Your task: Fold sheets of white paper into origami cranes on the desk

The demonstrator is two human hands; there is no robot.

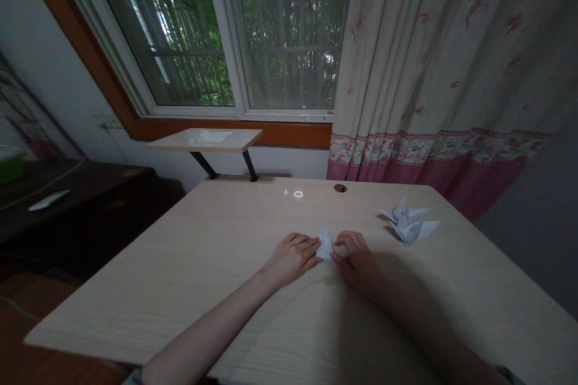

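A small folded piece of white paper (326, 245), narrow at the top and wider below, lies on the table between my two hands. My left hand (295, 257) holds its left edge, with the fingers together over the paper and the thumb at its lower corner. On the other side, my right hand (356, 260) has its thumb at the paper's right edge. The right index finger is bent and apart from the thumb, with no paper between them. Two folded white paper cranes, a front one (410, 231) and one behind it (401, 210), stand to the right of my right hand.
The light wood table (217, 246) has a round cable hole (340, 188) near its back edge. At the back left, a small raised shelf (171, 140) carries white paper (212, 136). A curtain (406, 72) hangs beyond the right side. A dark cabinet (103, 186) stands at left.
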